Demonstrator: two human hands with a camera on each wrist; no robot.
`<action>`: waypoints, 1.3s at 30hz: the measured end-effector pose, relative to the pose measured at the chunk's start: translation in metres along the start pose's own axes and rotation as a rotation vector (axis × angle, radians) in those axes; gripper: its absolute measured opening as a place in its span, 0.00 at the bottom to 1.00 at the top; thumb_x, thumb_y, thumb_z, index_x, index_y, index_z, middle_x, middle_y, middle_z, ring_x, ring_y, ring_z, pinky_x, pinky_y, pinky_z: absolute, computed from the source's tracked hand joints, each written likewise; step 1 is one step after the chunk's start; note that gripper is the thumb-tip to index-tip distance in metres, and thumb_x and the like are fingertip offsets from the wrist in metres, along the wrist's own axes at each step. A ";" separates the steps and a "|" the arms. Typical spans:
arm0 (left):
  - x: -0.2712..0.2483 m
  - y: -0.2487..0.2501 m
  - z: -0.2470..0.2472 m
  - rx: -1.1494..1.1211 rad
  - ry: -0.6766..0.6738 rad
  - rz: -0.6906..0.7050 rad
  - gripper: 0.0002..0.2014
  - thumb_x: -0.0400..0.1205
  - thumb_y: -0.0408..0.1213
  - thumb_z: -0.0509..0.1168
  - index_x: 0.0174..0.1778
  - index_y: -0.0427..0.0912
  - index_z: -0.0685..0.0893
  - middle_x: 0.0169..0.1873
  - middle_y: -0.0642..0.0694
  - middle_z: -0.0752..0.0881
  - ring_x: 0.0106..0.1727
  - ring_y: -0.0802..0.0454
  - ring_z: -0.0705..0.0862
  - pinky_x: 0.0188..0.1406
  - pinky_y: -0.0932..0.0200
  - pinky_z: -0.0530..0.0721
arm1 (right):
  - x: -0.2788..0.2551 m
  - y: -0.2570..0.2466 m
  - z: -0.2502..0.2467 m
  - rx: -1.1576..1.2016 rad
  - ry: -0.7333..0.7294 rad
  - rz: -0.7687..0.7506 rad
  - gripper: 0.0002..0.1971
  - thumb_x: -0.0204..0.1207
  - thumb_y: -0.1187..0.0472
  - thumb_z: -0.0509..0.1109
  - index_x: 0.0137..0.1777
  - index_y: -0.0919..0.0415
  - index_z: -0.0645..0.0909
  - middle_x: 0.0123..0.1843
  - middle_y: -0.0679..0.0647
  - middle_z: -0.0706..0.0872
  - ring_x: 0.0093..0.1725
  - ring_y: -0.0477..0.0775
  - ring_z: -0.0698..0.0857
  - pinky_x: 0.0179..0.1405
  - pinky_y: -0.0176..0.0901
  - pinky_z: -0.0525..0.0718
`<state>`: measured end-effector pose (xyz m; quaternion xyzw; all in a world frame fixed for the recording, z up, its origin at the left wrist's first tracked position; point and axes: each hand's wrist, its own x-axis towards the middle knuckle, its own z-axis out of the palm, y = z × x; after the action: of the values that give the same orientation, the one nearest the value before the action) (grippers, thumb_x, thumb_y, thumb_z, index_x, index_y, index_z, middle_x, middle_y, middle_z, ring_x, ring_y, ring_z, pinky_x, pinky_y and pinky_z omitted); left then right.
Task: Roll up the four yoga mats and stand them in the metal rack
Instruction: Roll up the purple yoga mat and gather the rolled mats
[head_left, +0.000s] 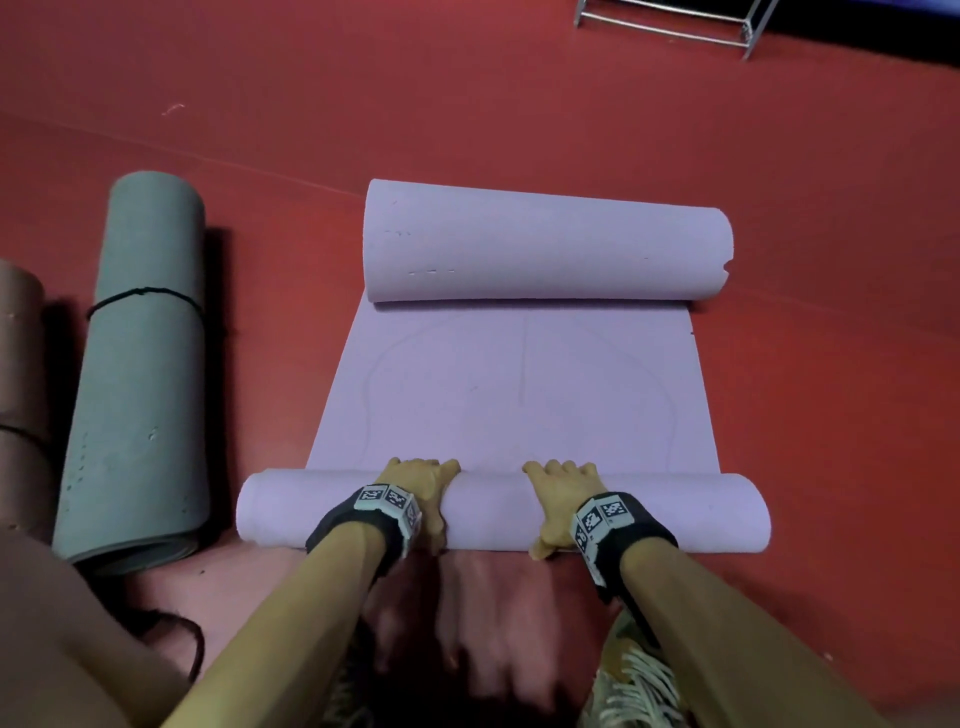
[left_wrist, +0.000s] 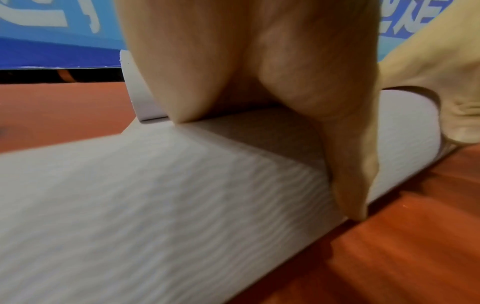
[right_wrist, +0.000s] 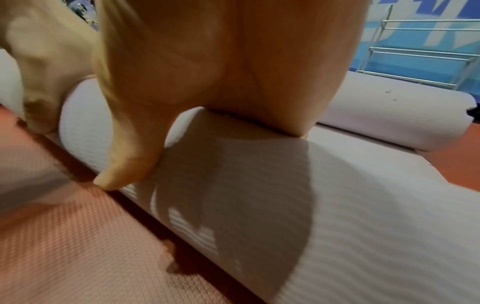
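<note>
**Two hands on the near roll of the lilac mat**

Lilac yoga mat (head_left: 519, 395) lies on the red floor (head_left: 831, 260), length running away from the person; both ends curled, each roll's long axis left to right. Far roll (head_left: 545, 244) is thicker than near roll (head_left: 493, 514).

Left hand (head_left: 415, 483) and right hand (head_left: 561, 493) are draped over the near roll, palms down, fingers curled over its far side, thumbs on the near side.

Grey rolled mat (head_left: 140, 374), bound by a black cord (head_left: 145, 293), lies to the left, axis pointing away. Brown rolled mat (head_left: 21, 395) lies beyond it at the frame edge.

Metal rack (head_left: 675, 26) stands far ahead to the right, well apart; contents cannot be seen.
</note>
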<state>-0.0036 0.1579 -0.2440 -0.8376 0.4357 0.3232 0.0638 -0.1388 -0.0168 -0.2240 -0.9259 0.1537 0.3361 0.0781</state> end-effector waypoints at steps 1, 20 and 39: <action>0.001 -0.001 -0.001 -0.013 -0.029 0.009 0.41 0.53 0.49 0.81 0.63 0.54 0.72 0.54 0.50 0.83 0.58 0.46 0.83 0.54 0.50 0.70 | 0.000 0.000 0.002 0.012 -0.002 -0.001 0.52 0.56 0.40 0.84 0.78 0.55 0.62 0.69 0.57 0.76 0.68 0.61 0.75 0.71 0.57 0.67; -0.015 0.003 0.020 0.162 0.217 0.042 0.41 0.63 0.54 0.71 0.73 0.50 0.65 0.60 0.47 0.78 0.61 0.43 0.78 0.62 0.47 0.70 | 0.015 -0.001 -0.008 0.068 -0.121 0.028 0.58 0.53 0.40 0.85 0.83 0.48 0.58 0.73 0.55 0.76 0.72 0.60 0.75 0.71 0.55 0.70; -0.018 0.002 0.021 0.268 0.268 0.025 0.51 0.65 0.57 0.72 0.81 0.45 0.56 0.68 0.43 0.73 0.67 0.40 0.73 0.70 0.44 0.65 | 0.035 0.002 -0.036 0.097 -0.238 0.024 0.46 0.45 0.45 0.88 0.68 0.49 0.77 0.64 0.53 0.84 0.61 0.59 0.83 0.60 0.47 0.84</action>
<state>-0.0222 0.1769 -0.2493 -0.8516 0.4900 0.1487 0.1123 -0.0928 -0.0352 -0.2195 -0.8727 0.1705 0.4367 0.1364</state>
